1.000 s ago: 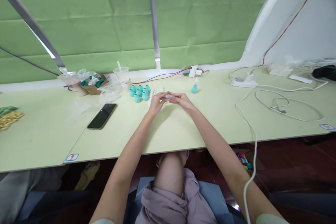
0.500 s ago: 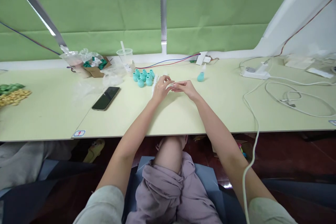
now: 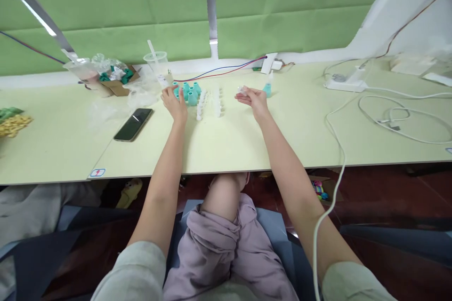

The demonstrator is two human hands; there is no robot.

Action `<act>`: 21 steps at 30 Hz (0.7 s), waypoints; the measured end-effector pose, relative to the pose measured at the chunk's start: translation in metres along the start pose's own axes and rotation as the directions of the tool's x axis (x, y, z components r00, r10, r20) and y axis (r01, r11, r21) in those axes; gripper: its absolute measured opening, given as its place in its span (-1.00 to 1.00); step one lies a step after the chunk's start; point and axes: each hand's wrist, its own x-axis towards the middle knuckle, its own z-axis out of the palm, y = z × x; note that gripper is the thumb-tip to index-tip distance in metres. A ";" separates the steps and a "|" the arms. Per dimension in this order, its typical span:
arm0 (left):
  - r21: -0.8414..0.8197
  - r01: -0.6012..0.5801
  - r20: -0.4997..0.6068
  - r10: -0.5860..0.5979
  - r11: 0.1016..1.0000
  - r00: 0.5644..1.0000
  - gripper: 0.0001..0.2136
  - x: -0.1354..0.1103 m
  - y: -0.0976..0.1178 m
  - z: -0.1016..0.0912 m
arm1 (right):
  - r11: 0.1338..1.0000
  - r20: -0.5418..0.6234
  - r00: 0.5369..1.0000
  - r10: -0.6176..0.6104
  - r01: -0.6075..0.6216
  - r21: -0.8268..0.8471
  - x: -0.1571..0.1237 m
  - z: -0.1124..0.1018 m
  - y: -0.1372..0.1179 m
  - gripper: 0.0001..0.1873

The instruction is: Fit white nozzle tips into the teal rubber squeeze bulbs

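Observation:
At the left edge of a group of small turquoise vase-shaped pieces (image 3: 192,99), my left hand (image 3: 174,105) has thumb and fingers apart around one of them; contact cannot be made out. My right hand (image 3: 254,101) pinches a small clear-white plastic piece (image 3: 242,90) above the table. Between the hands lie two rows of small white plastic pieces, a left row (image 3: 201,105) and a right row (image 3: 217,103). Just behind my right hand stands a turquoise bottle with a pale pointed top (image 3: 267,89), partly hidden by the hand.
A phone (image 3: 133,124) lies to the left. Behind it are a plastic cup with a straw (image 3: 156,63), crumpled clear bags (image 3: 141,94) and a cardboard box (image 3: 118,87). A power strip (image 3: 345,85) and white cables (image 3: 406,138) occupy the right; one cable hangs over the table edge.
My hands have parted. The left one moved left to the turquoise pieces, uncovering the white rows. The right one drew slightly right and up, holding the small clear-white piece.

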 end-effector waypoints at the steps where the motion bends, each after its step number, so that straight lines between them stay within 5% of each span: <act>1: -0.023 0.033 0.003 -0.033 0.999 0.999 -0.68 0.001 -0.003 0.000 | 1.000 0.001 1.000 0.005 -0.005 -0.008 0.002 -0.001 0.003 -0.58; 8: 0.177 -0.001 0.023 -0.003 0.984 1.000 -0.71 -0.003 -0.006 0.004 | 0.964 0.007 0.999 0.042 -0.038 -0.263 0.009 -0.004 0.021 -0.77; 13: 0.215 -0.071 0.048 0.062 0.974 0.997 -0.74 -0.006 -0.001 0.005 | 0.686 -0.105 0.976 -0.193 0.058 -0.725 0.013 -0.021 0.028 -0.74; 21: 0.166 -0.048 0.069 0.037 0.985 0.997 -0.74 -0.006 -0.002 0.008 | 0.421 -0.124 0.944 -0.305 0.017 -0.907 0.018 -0.044 0.038 -0.63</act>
